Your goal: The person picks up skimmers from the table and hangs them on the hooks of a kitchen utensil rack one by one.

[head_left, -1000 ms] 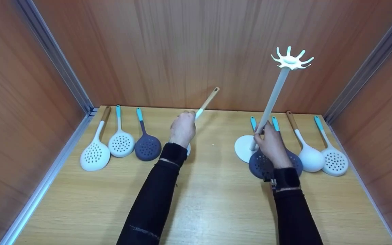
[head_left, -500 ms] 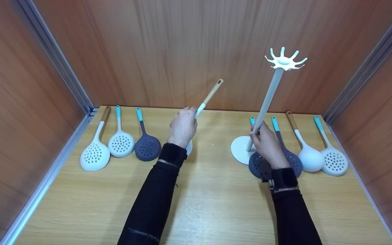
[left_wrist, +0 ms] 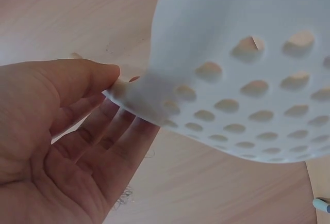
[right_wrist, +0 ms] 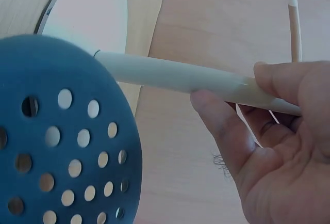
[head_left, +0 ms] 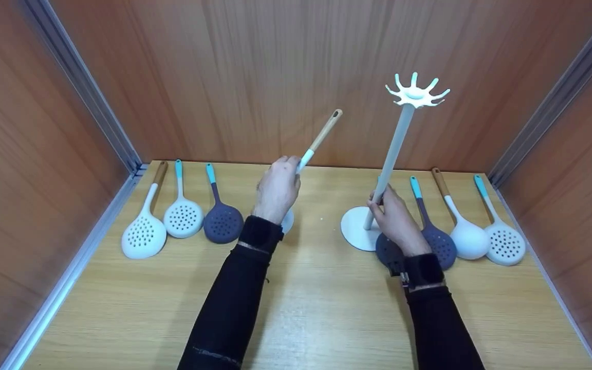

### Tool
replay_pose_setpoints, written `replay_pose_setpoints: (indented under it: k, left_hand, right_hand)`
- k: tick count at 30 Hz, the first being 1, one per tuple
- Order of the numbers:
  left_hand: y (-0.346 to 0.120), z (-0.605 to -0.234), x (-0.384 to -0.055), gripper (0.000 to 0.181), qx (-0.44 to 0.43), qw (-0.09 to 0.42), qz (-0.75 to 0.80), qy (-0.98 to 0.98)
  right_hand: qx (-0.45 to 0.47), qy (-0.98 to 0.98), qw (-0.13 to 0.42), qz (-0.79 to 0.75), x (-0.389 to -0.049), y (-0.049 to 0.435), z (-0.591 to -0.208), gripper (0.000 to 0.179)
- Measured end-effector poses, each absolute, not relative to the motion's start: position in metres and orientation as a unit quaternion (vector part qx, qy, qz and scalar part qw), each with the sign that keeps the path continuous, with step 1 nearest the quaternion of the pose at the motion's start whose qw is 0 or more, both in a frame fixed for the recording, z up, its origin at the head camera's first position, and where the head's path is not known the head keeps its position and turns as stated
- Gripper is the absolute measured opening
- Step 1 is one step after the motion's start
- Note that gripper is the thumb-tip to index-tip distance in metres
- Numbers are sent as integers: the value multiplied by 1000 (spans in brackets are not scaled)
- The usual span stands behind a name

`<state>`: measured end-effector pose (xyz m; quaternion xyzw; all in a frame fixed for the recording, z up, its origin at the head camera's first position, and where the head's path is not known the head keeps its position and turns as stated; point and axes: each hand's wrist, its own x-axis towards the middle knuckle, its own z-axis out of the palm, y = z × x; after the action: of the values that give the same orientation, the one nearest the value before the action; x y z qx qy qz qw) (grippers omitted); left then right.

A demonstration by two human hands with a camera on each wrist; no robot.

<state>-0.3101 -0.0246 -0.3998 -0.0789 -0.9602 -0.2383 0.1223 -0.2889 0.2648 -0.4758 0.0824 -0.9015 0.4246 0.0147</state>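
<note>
My left hand [head_left: 278, 186] holds a white skimmer by its neck, with the wood-tipped handle [head_left: 326, 131] pointing up and to the right. In the left wrist view its perforated head [left_wrist: 206, 33] fills the right side, and thumb and fingers pinch the neck. My right hand [head_left: 398, 218] grips the white pole [head_left: 394, 146] of a utensil stand low down. A crown of hooks [head_left: 415, 96] tops the pole, and a round base [head_left: 353, 230] is at its foot. A dark blue skimmer [right_wrist: 77, 131] lies partly hidden by the right hand.
On the left lie a wood-handled white skimmer [head_left: 143, 236], a smaller white skimmer [head_left: 183, 218] and a dark skimmer [head_left: 223, 222]. To the right are another dark skimmer [head_left: 440, 246], a white ladle [head_left: 470, 241] and a white skimmer [head_left: 506, 244]. Wooden panels [head_left: 296, 77] enclose the table [head_left: 296, 318].
The stand has shifted left with my right hand on its pole. My left hand has raised the skimmer's handle end slightly up and to the right.
</note>
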Motion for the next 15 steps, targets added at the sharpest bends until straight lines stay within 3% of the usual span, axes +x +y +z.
replay_pose_setpoints:
  k: [15]
  left_hand:
    - [-27, -392, -307, 34, -86, 147, -251, -953]
  right_hand:
    - [115, -891, -11, 439, -284, 243, -472, 22]
